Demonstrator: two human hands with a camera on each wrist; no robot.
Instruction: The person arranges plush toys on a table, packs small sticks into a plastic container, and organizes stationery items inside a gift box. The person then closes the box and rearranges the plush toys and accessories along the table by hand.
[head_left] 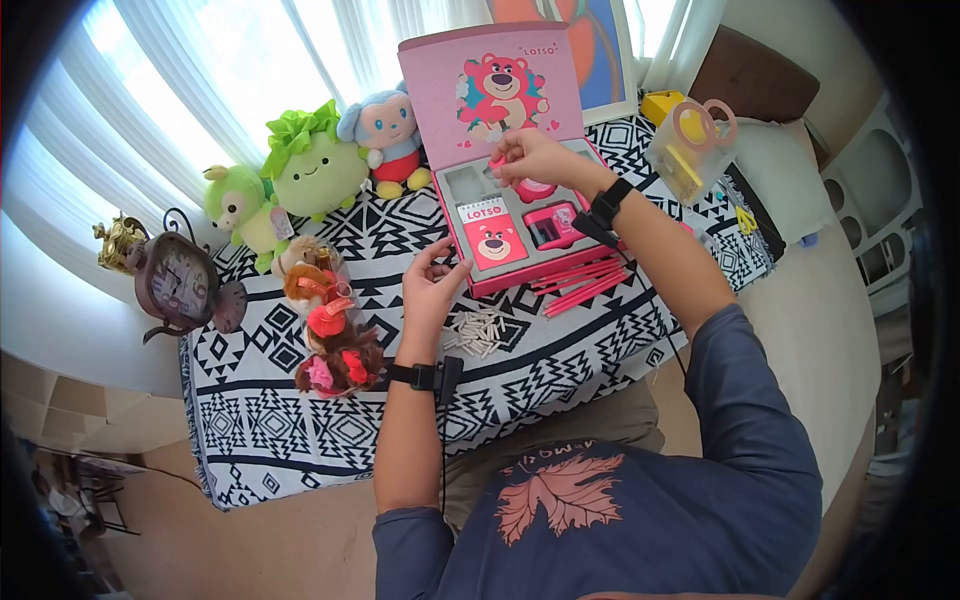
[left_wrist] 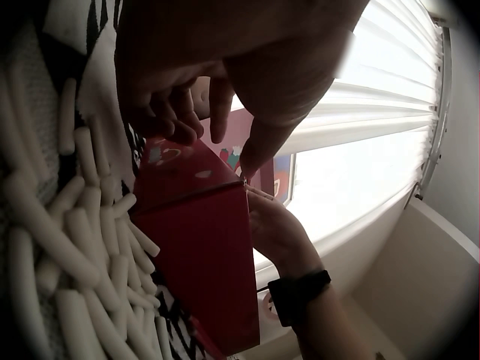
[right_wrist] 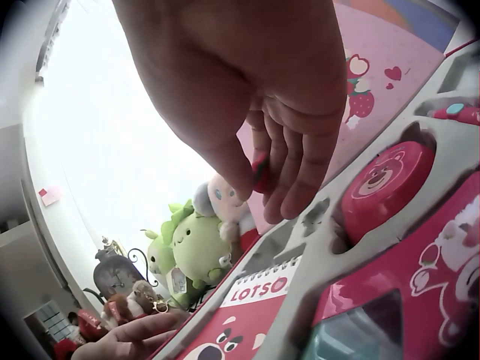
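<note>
A pink Lotso gift box (head_left: 540, 272) lies with its lid (head_left: 420, 95) raised, a grey moulded tray inside. Over the tray's upper left, my right hand (head_left: 540, 160) pinches a small red piece (right_wrist: 261, 172); its kind is hidden by the fingers. Below it are hollows in the tray. A spiral notepad (head_left: 490, 240) fills the lower left slot, and a round pink case (right_wrist: 386, 184) sits right of the hand. My left hand (head_left: 432, 285) is at the box's front left corner, thumb by the edge (left_wrist: 244, 180) and fingers loosely bent along the side.
White foam-like sticks (head_left: 478, 332) lie in a pile before the box, with pink pencils (head_left: 580, 287) to the right. Plush toys (head_left: 315, 165) and an ornate clock (head_left: 175, 280) stand left. Furry keychain dolls (head_left: 335, 330) lie left of my arm. A clear bag (head_left: 685, 165) is at right.
</note>
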